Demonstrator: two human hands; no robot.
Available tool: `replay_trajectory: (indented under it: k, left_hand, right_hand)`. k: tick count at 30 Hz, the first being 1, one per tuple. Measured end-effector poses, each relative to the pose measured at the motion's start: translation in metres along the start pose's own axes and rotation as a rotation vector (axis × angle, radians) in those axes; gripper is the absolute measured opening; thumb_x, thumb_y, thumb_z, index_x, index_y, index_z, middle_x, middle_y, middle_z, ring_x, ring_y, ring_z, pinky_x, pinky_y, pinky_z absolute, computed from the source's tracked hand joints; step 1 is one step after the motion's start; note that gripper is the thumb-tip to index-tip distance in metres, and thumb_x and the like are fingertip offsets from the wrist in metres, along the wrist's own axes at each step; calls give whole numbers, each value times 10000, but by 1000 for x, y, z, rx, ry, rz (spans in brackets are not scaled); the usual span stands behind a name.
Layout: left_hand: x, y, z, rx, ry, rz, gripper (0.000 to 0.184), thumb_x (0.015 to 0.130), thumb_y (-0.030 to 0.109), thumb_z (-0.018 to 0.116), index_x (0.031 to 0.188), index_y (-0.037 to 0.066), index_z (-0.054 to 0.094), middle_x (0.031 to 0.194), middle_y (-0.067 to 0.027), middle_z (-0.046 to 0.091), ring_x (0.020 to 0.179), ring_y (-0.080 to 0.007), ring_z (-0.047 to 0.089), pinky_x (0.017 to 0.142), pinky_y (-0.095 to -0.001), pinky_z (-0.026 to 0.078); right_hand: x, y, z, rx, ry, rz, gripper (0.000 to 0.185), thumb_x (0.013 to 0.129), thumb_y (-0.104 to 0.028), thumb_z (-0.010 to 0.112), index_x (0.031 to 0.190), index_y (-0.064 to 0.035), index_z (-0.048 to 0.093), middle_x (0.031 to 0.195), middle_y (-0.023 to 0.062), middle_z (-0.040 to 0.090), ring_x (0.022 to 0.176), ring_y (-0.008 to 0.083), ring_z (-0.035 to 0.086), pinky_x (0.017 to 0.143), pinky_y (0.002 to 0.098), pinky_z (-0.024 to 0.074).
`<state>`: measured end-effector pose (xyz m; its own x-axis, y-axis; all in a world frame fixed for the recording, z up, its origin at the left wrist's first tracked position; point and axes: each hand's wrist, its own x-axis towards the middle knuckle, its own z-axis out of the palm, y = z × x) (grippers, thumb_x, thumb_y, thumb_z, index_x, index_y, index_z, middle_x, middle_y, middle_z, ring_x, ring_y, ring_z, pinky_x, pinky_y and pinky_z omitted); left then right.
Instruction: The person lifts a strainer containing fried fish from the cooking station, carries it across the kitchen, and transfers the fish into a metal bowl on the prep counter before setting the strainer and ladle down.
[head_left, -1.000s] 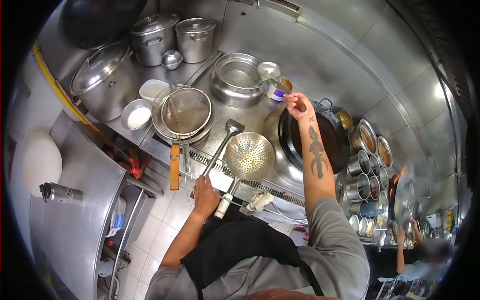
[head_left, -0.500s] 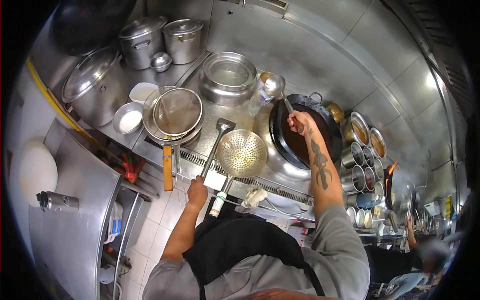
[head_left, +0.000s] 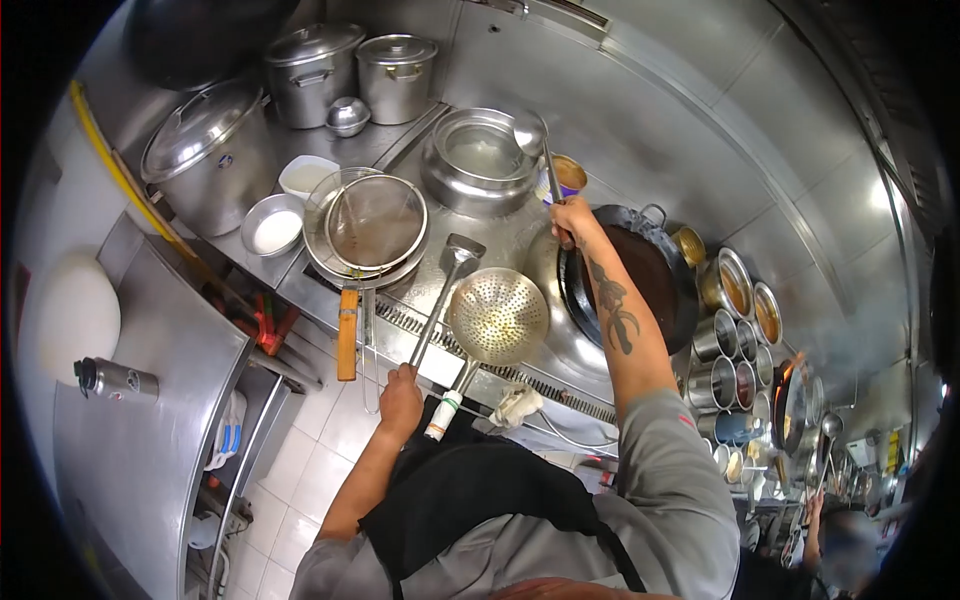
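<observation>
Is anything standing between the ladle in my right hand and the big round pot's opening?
Nothing visible: in this view, the ladle overlaps the right rim of the pot, whose mouth looks uncovered.

The person wears a grey short-sleeved shirt (head_left: 480,560), its cloth creased and a little loose. The right sleeve (head_left: 655,450), toward four o'clock, carries a small reddish streak; the left sleeve (head_left: 335,565) sits near seven. Down at six o'clock I see a plain black apron (head_left: 480,500), with narrow dark straps (head_left: 622,560) over the shirt at about five and half past six. The left hand (head_left: 402,398) and right hand (head_left: 573,218) are bare. On the right forearm (head_left: 637,368), at three, is a dark tattoo (head_left: 608,298), with a curved, crescent-like shape toward the elbow.
</observation>
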<state>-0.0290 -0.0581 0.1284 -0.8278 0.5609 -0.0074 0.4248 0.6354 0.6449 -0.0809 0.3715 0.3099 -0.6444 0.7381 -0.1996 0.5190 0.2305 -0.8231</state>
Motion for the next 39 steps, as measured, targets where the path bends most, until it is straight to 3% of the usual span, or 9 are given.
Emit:
replay_trajectory:
  k: [4, 9, 12, 13, 17, 21, 32, 33, 39]
  left_hand:
    - [-9, 2, -1, 10, 12, -66, 177, 943, 101, 473, 1089, 5, 498, 983, -257, 562, 859, -458, 605, 753, -527, 509]
    - [-18, 1, -6, -16, -19, -80, 190, 969, 128, 448, 1101, -1, 496, 1005, -267, 555, 874, -454, 604, 759, -522, 514]
    - [-17, 2, -8, -5, -27, -94, 186, 967, 122, 448, 1097, -2, 494, 1002, -267, 555, 869, -456, 604, 761, -522, 513]
    - [-17, 1, -6, -21, -5, -72, 185, 968, 124, 448, 1095, -2, 495, 1002, -267, 555, 865, -457, 603, 759, -523, 512]
    - [-11, 2, -4, -19, 11, -44, 185, 971, 130, 445, 1088, -3, 498, 997, -269, 555, 851, -461, 603, 749, -529, 507]
    - [-3, 6, -1, 20, -11, -52, 179, 968, 125, 443, 1083, 0, 501, 992, -265, 555, 847, -461, 604, 746, -535, 501]
    - [28, 19, -2, 101, -19, 41, 185, 903, 58, 467, 1072, -8, 506, 1001, -266, 560, 861, -444, 622, 752, -506, 524]
    - [33, 21, -3, 115, -26, 40, 189, 898, 51, 470, 1073, -10, 507, 1003, -266, 561, 863, -443, 624, 754, -503, 525]
    - [47, 15, -2, 145, -77, 77, 245, 856, 14, 500, 1099, -14, 513, 1054, -269, 552, 883, -433, 627, 788, -485, 526]
  right_hand:
    - [39, 0, 46, -143, -11, 30, 143, 788, -128, 575, 760, 12, 583, 583, 113, 581, 416, 190, 502, 373, 340, 365]
    - [94, 12, 78, 259, -323, 270, 132, 832, -50, 535, 705, -24, 511, 585, 66, 509, 475, 161, 510, 434, 282, 402]
    - [83, 10, 59, 1337, -630, 406, 87, 834, -49, 533, 776, -6, 486, 681, 61, 506, 534, 139, 535, 461, 270, 400]
    - [79, 12, 53, 1509, -780, 424, 170, 826, -32, 539, 942, 74, 477, 769, 57, 500, 577, 133, 552, 484, 261, 401]
    - [40, 14, 42, 1549, -705, 355, 413, 838, -38, 537, 1162, 172, 391, 796, 58, 515, 570, 123, 553, 480, 252, 399]
    - [10, 24, 20, 1523, -845, 392, 408, 864, -68, 536, 1177, 152, 395, 813, 43, 531, 573, 96, 548, 482, 243, 409]
    - [-85, 41, -40, 1428, -792, 338, 367, 865, -92, 533, 1166, 100, 449, 797, 30, 539, 557, 91, 533, 451, 241, 403]
    - [-91, 43, -43, 1404, -780, 356, 319, 845, -88, 550, 1122, 42, 462, 784, 16, 547, 566, 94, 522, 450, 235, 370]
    - [-124, 68, -52, 1395, -793, 356, 292, 863, -98, 520, 1112, 40, 459, 786, 33, 566, 558, 119, 540, 439, 260, 397]
